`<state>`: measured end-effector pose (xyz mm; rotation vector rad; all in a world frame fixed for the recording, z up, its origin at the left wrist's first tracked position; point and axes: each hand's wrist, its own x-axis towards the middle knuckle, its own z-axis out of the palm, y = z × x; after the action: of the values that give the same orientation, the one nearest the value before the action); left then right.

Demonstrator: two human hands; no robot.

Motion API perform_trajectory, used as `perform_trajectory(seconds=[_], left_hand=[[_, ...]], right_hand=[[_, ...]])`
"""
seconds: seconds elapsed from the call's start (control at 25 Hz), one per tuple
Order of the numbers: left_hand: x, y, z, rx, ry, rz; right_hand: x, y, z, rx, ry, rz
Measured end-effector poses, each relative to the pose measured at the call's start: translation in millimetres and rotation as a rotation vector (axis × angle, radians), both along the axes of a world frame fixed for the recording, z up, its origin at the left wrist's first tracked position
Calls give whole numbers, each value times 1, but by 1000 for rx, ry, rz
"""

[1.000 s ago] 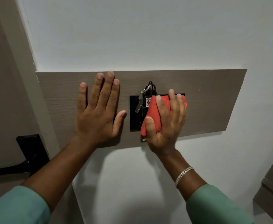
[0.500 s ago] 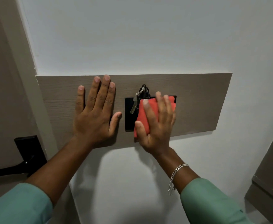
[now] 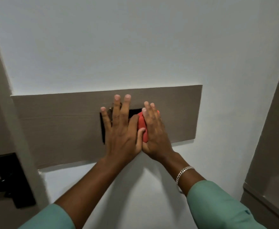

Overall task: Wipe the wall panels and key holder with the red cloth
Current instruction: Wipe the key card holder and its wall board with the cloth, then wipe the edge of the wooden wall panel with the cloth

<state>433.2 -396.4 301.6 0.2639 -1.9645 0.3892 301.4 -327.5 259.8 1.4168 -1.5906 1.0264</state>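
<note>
Head view: red cloth [image 3: 142, 128], folded, long axis near vertical, was pressed flat on the black key holder [image 3: 102, 128] under the right hand [image 3: 155, 134], whose fingers lay extended over it, thumb on its left edge. Left hand [image 3: 120, 129] lay open and flat just beside, touching the right hand, covering the holder's left part. Holder sat in a grey-brown wall panel [image 3: 61, 123] on a white wall [image 3: 135, 47]. Black door handle [image 3: 6, 180] at lower left.
</note>
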Motion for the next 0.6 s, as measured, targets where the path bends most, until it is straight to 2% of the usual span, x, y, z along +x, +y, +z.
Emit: perform_trajectory(seconds=[0.12, 0.24, 0.32, 0.4, 0.48, 0.6], left_hand=[[-25, 30, -1, 34, 28, -42], [-57, 68, -6, 142, 58, -392], [-90, 101, -18, 384, 66, -600], [-133, 137, -37, 692, 28, -719], [-183, 177, -68, 973, -66, -807], [-260, 248, -131, 1319, -164, -857]], right_hand=[[-17, 29, 4, -14, -107, 102], [-42, 82, -10, -123, -400, 206], [-63, 129, -30, -193, -743, 310], [-93, 179, -56, -286, -1056, 358], [-134, 233, -86, -351, -1254, 314], [-192, 320, -136, -416, -1447, 164]])
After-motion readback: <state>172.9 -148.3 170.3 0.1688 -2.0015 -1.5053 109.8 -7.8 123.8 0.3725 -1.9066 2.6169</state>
